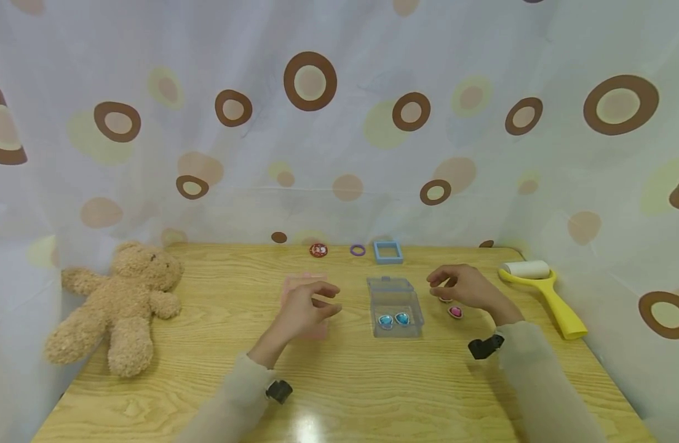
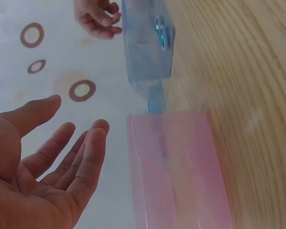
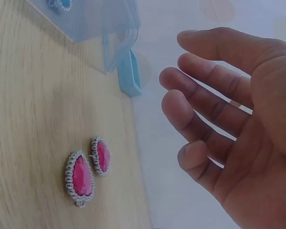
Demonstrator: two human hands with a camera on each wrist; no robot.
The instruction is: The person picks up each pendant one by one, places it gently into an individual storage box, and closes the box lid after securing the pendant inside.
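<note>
A clear bluish plastic box [image 1: 396,331] stands in the middle of the table with its lid raised. Inside it lie two blue jewelled pieces with pale beaded rims [image 1: 393,320]. My left hand [image 1: 303,311] hovers left of this box, fingers loosely bent and holding nothing. Beneath it is a pink translucent case [image 2: 181,171], partly hidden by the hand in the head view. On the other side my right hand [image 1: 465,287] hovers with relaxed fingers and nothing in them. Close by it on the wood are two pink gems with silver beaded rims [image 3: 81,176], one mostly covered in the head view.
At the left sits a teddy bear [image 1: 129,301]. A yellow-handled lint roller [image 1: 558,304] lies at the right edge. Along the back are a red round badge-like piece [image 1: 318,250], a purple ring [image 1: 358,254] and a light-blue square frame [image 1: 388,260], before a patterned curtain [image 1: 339,154].
</note>
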